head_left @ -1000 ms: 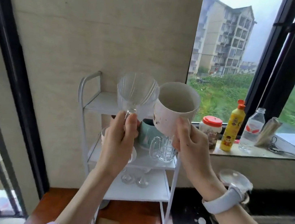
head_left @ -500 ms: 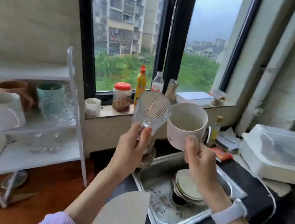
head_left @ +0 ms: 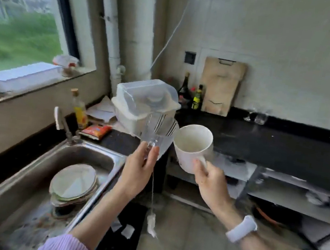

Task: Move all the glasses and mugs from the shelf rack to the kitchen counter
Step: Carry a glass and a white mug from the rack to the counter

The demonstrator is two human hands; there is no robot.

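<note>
My left hand [head_left: 138, 169] grips the base of a clear ribbed glass [head_left: 158, 133], held up and tilted in front of me. Beside it on the right, my right hand [head_left: 211, 180] holds a white mug [head_left: 192, 147] by its handle, its mouth tilted toward me and empty inside. Both are in the air, above the gap between the sink and the black kitchen counter [head_left: 273, 146]. At the counter's back edge stand two clear glasses [head_left: 256, 116]. The shelf rack is out of view.
A steel sink [head_left: 83, 155] with stacked plates [head_left: 74, 184] lies at lower left, faucet [head_left: 63, 121] behind it. A clear plastic container [head_left: 144, 102], bottles [head_left: 189, 94] and a wooden cutting board [head_left: 220, 86] stand at the back. Open shelves [head_left: 298, 192] sit under the counter.
The view has swung right from the shelf rack, past the window and sink, to the black counter. Both hands have kept the glass and the mug raised side by side.
</note>
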